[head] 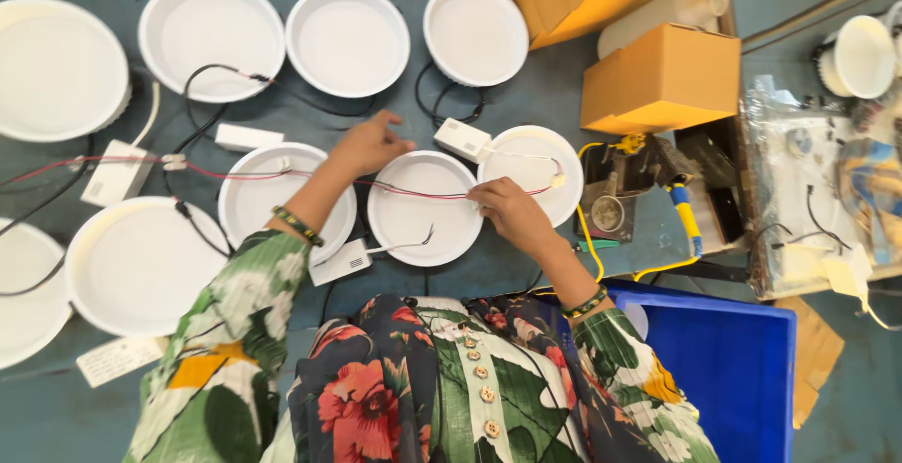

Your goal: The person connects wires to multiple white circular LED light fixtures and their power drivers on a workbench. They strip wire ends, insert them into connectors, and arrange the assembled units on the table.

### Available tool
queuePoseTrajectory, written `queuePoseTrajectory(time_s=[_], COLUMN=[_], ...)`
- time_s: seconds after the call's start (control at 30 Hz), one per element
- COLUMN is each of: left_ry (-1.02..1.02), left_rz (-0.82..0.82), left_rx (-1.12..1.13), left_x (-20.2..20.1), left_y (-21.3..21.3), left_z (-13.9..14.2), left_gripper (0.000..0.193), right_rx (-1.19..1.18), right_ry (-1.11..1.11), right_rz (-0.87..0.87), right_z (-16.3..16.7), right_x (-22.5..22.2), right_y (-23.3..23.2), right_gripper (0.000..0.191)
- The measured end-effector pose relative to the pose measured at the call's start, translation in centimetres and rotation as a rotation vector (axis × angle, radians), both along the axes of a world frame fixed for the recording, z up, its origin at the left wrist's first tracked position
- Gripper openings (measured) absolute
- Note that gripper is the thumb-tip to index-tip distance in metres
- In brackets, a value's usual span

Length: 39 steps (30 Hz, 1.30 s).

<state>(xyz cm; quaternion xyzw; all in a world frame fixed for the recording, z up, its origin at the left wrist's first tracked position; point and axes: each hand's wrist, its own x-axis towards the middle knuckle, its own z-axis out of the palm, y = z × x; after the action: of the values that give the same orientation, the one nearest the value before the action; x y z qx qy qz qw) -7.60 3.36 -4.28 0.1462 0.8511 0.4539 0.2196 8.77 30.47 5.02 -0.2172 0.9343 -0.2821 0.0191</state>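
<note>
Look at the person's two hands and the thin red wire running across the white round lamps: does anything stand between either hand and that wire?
Nothing visible does. The right hand pinches the red wire over the middle lamp; the left hand is at the same wire further along, fingers curled, with no object between.

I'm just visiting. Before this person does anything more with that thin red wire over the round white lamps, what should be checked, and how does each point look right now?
1. Right hand pinching the red wire: ok, fingertips closed on it.
2. Left hand steadying the wire: cannot tell, fingers are at it but the grip is hidden.
3. Wire free of snags: not ok, it crosses black cables on the left.
4. Centre lamp flat on the table: ok.
5. White driver box clear of the hands: ok, it lies beyond them.
6. Soldering iron parked aside: ok, on its stand to the right.
</note>
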Motion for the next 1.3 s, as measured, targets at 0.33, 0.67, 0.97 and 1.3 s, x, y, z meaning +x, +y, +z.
queuePoseTrajectory(time_s=[0.33,0.67,0.97,1.3], left_ry=[-0.479,-0.449,-0.074,0.17], left_rz=[0.32,0.269,-0.657,0.164], left_rx=[0.174,0.314,0.49,0.035], left_x=[-3.1,-2.9,-4.5,-5.6], left_y=[11.4,20.7,17.3,-15.5], left_z=[2.4,3.4,4.0,5.7], left_gripper=[0.117,0.099,0.047,0.037], right_rx=[-0.478,-0.689,-0.576,-0.641], right_ry=[-0.201,-0.288,-0.287,-0.386], right_rz=[-0.362,-0.53,-0.559,-0.401], right_z=[0.4,-2.7,-3.8,-3.6], right_x=[2.4,3.4,1.0,0.6], right_y=[-1.0,-0.5,-0.4,1.0], right_gripper=[0.023,0.025,0.029,0.02])
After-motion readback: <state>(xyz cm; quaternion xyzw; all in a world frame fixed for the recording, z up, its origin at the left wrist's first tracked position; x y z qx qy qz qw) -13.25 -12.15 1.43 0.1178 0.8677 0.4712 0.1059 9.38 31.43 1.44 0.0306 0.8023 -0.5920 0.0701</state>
